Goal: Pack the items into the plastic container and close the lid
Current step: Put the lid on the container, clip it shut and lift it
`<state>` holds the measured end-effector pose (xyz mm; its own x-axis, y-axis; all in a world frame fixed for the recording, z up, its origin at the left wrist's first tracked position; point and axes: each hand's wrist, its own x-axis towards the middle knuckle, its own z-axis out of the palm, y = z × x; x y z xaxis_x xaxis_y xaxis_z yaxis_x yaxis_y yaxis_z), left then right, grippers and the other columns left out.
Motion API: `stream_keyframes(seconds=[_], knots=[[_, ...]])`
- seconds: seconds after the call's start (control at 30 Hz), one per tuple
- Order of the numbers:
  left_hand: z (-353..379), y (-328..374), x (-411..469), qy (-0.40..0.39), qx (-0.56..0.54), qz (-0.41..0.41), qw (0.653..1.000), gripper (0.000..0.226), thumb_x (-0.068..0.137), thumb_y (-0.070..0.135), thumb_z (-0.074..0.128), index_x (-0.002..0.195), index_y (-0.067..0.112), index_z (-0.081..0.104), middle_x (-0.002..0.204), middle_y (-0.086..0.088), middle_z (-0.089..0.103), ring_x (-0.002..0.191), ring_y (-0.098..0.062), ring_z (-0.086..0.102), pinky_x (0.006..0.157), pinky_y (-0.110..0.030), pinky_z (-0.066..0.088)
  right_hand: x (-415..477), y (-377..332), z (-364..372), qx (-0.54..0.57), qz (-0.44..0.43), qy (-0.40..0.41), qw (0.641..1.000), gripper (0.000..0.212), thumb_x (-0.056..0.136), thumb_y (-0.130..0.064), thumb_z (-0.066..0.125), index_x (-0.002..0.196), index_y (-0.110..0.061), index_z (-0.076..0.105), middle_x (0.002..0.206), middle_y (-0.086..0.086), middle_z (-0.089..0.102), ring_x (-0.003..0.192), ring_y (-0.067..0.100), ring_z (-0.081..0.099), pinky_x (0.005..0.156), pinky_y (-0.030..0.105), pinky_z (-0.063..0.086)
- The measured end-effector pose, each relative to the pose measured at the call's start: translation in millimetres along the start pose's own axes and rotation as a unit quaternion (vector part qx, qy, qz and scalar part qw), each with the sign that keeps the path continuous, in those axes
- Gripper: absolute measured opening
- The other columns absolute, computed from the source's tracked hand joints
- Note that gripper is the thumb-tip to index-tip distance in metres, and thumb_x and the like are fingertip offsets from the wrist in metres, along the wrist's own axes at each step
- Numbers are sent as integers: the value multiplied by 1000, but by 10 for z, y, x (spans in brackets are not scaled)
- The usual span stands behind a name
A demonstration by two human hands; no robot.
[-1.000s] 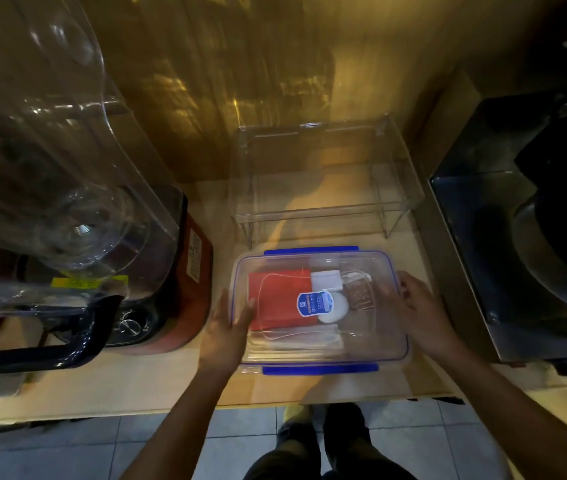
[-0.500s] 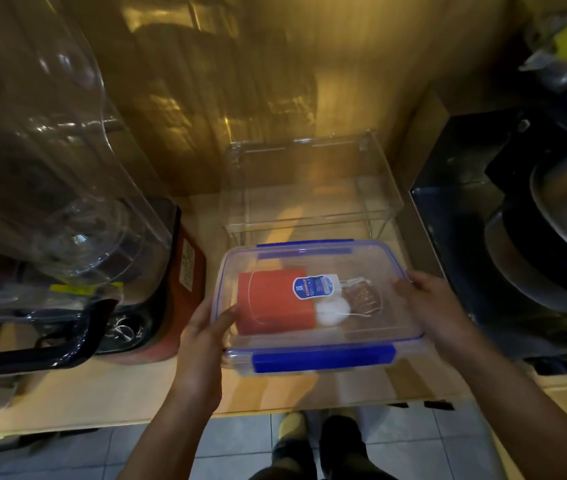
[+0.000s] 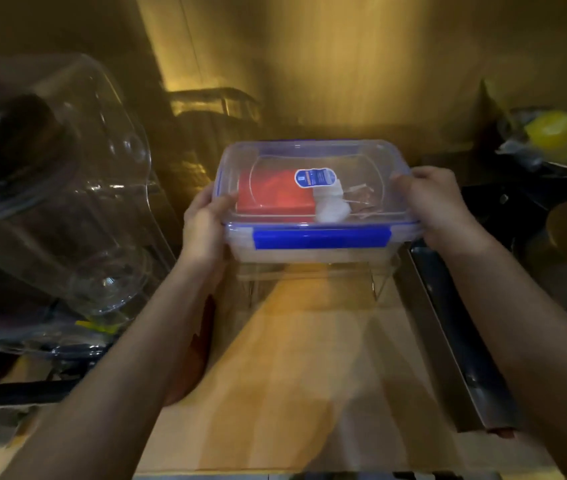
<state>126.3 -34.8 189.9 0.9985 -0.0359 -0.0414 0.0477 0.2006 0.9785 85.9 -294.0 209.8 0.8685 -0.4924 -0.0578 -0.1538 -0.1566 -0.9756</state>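
Container: we hold the clear rectangular plastic container (image 3: pixel 313 252) w/ both hands, off the wooden countertop (image 3: pixel 296 375), above a clear acrylic stand (image 3: pixel 313 282); can't tell if touching the stand
Lid: clear lid w/ blue rim seal (image 3: pixel 309 157) sits on top; blue front latch (image 3: pixel 322 238) lies flat against the near wall
Contents: red flat rectangular pack (image 3: pixel 271 195) on left side, white soft round item (image 3: pixel 332 207) mid, small clear sachet w/ brownish content (image 3: pixel 361 199) to the right; blue oval sticker (image 3: pixel 315 177) on lid over them
Left hand (image 3: pixel 204 225): closed round left end of container, thumb over lid edge, fingers under
Right hand (image 3: pixel 438 200): closed round right end, thumb on lid rim
Surroundings: large clear plastic blender jug (image 3: pixel 78 188) at left, well apart; dark metal appliance (image 3: pixel 455 327) at right
Image qual: motion blur, dim yellow light; sticker text unreadable
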Motion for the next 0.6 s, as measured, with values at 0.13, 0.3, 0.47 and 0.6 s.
stream_keyframes(seconds=[0.13, 0.3, 0.47, 0.6], knots=[[-11, -152, 374, -6, 39, 17, 999, 31, 88, 19, 57, 119, 14, 57, 100, -11, 71, 83, -23, 72, 67, -31, 59, 356, 25, 139, -17, 11, 14, 1000, 3, 79, -21, 62, 81, -20, 60, 82, 4, 68, 74, 18, 67, 65, 32, 56], [-48, -453, 580, -4, 55, -25, 998, 37, 89, 22, 59, 123, 8, 55, 102, -16, 71, 87, -28, 72, 74, -38, 59, 616, 248, 267, -44, 45, 5, 998, 22, 81, -19, 61, 103, -14, 60, 84, 4, 66, 78, 21, 67, 69, 36, 57], [-100, -704, 611, 3, 83, -45, 996, 43, 89, 28, 59, 128, 12, 50, 100, -10, 71, 80, -19, 73, 58, -25, 58, 712, 504, 350, -51, 56, -4, 997, 24, 86, -22, 59, 108, -13, 62, 84, 5, 67, 75, 20, 67, 62, 32, 55], [-178, -797, 625, -21, 107, -38, 993, 50, 90, 32, 58, 133, 13, 43, 107, -12, 68, 84, -18, 73, 60, -23, 58, 717, 661, 376, -84, 68, -19, 994, 20, 88, -29, 59, 103, -16, 61, 82, 1, 66, 72, 15, 66, 55, 28, 50]])
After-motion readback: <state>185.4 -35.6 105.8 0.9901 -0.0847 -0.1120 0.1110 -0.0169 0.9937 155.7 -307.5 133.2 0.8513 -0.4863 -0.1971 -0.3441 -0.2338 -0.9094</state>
